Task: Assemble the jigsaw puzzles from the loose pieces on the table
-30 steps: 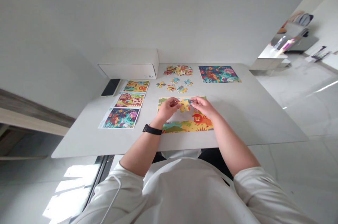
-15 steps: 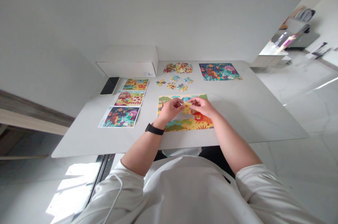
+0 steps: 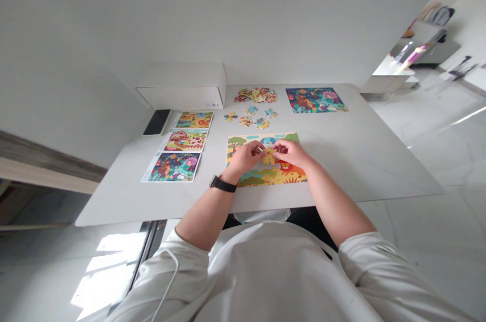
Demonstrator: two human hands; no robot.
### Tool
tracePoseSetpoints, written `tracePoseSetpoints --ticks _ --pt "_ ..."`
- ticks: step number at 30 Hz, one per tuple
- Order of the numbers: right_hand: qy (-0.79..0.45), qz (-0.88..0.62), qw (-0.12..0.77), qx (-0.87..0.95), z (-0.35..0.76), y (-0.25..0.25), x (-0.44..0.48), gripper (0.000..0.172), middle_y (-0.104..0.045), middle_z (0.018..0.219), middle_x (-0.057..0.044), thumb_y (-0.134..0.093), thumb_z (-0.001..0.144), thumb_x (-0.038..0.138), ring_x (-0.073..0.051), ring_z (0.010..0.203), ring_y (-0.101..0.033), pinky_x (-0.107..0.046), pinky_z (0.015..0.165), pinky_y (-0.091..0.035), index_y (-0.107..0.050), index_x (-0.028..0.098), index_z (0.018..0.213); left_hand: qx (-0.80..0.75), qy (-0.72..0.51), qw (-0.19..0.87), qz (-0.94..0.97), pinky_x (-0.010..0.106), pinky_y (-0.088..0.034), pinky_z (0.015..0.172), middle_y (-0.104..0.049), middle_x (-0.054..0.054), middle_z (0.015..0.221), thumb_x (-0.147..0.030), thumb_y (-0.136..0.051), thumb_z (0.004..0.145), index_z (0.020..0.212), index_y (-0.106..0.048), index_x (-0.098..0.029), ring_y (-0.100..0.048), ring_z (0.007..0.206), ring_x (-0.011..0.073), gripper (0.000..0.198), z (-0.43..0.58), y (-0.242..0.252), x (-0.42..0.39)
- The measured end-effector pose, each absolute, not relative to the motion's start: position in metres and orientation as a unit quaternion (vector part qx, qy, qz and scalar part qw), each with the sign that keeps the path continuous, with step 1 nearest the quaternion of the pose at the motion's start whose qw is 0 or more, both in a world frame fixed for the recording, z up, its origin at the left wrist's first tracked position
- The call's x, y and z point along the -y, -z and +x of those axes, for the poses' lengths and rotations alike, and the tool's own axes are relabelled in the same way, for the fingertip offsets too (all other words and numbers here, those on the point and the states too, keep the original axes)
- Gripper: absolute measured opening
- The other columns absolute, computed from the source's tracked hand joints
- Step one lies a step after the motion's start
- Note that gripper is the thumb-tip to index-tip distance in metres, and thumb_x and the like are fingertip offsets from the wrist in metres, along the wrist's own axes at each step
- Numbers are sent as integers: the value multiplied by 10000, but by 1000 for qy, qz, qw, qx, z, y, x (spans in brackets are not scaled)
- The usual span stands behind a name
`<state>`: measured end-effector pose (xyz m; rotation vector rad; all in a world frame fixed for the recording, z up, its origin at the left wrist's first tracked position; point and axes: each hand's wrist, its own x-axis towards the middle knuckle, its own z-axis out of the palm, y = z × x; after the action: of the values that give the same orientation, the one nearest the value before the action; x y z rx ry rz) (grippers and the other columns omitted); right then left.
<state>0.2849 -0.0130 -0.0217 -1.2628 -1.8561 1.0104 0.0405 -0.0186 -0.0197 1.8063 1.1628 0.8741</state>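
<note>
A partly assembled animal puzzle lies in front of me, with a lion, trees and a gap near its middle. Over that gap, a yellow puzzle piece is between my two hands. My left hand, with a black band on the wrist, pinches the piece's left side. From the right, my right hand grips its other side with thumb and fingers. Part of the puzzle is hidden under both hands. Just beyond it lie several loose puzzle pieces.
Behind the loose pieces is a heap of more pieces. A finished dark-blue puzzle lies at the back right. Three picture sheets, a phone and a white box are on the left of the white table.
Both hands stay over the puzzle's middle with the yellow piece between them; only slight finger movement shows. The whole view has shifted a little.
</note>
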Motion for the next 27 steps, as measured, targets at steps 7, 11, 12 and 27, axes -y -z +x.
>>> tracePoseSetpoints --ticks 7,11,12,27 --pt "-373 -475 285 744 291 18 13 287 -673 732 16 -774 814 461 -154 639 -579 -288 649 -468 -732 223 970 -460 -297 393 739 267 -506 669 -786 23 834 -398 -733 910 1059 -725 -208 -700 728 166 242 43 22 20" --pt "-361 -471 262 761 294 16 14 257 -678 736 12 -790 815 424 -155 646 -586 -288 660 -461 -730 217 955 -466 -260 362 765 285 -540 742 -796 10 845 -376 -722 940 1084 -735 -209 -723 757 172 221 43 18 22" --pt "-356 -473 257 764 294 15 14 246 -677 733 14 -793 817 414 -154 648 -586 -288 665 -458 -730 217 950 -467 -254 350 771 290 -544 756 -796 11 851 -366 -723 943 1089 -739 -209 -727 767 176 215 44 17 23" --pt "-241 -485 193 818 294 6 18 141 -766 953 -34 -799 857 231 -175 797 -650 -285 769 -459 -774 221 995 -446 -248 178 841 388 -587 1056 -740 95 1137 -282 -757 939 1053 -797 -225 -692 1237 276 133 47 11 28"
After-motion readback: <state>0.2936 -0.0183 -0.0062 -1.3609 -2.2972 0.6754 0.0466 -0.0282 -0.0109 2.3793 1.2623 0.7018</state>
